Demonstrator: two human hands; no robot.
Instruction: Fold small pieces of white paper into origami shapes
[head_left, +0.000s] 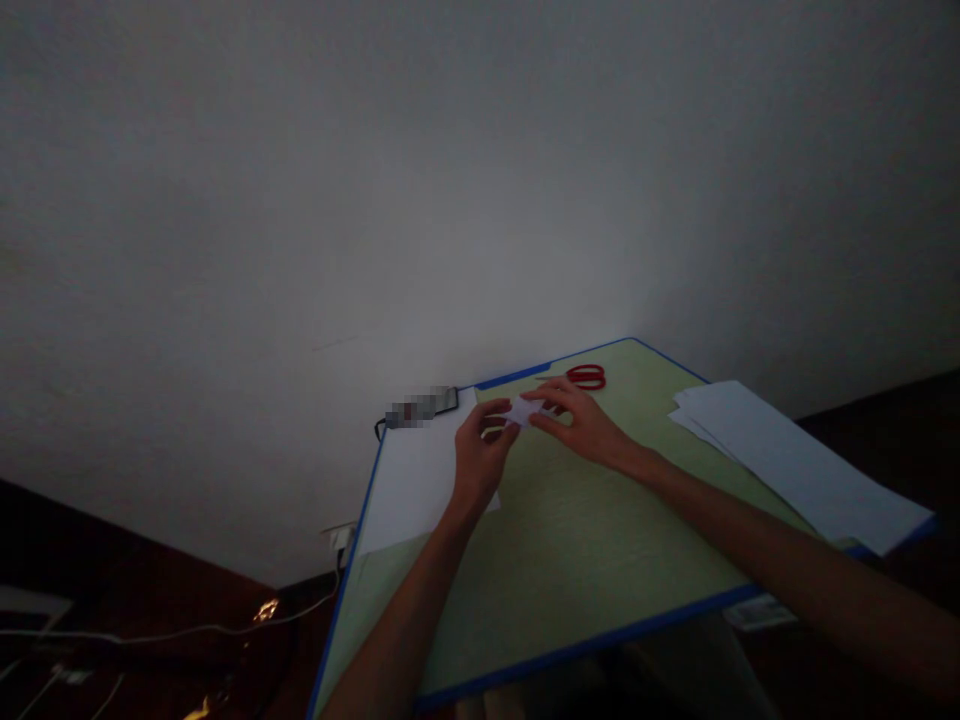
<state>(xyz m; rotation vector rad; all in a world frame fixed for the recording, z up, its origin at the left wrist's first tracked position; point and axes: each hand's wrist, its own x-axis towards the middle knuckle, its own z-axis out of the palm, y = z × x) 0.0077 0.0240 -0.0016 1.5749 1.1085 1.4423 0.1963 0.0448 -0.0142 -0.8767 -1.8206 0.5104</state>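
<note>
A small piece of white paper (523, 410), seemingly folded, is held up over the table between both hands. My left hand (480, 445) pinches its left side between thumb and fingers. On the other side, my right hand (576, 420) grips the paper's right edge, thumb below and fingers above. The paper's exact shape is too small and dim to tell. Just behind my right hand lies a pair of scissors (586, 377) with red handles, its blades pointing left. Under and beside my left hand a white sheet (412, 490) rests flat on the table.
The pale green table (555, 560) has a blue edge and stands against a grey wall (450, 200). Several white sheets (795, 460) lie stacked on the right. A partly blurred-out phone-like device (424, 407) sits at the back left. A white cable (187, 630) runs to a wall socket (341, 537).
</note>
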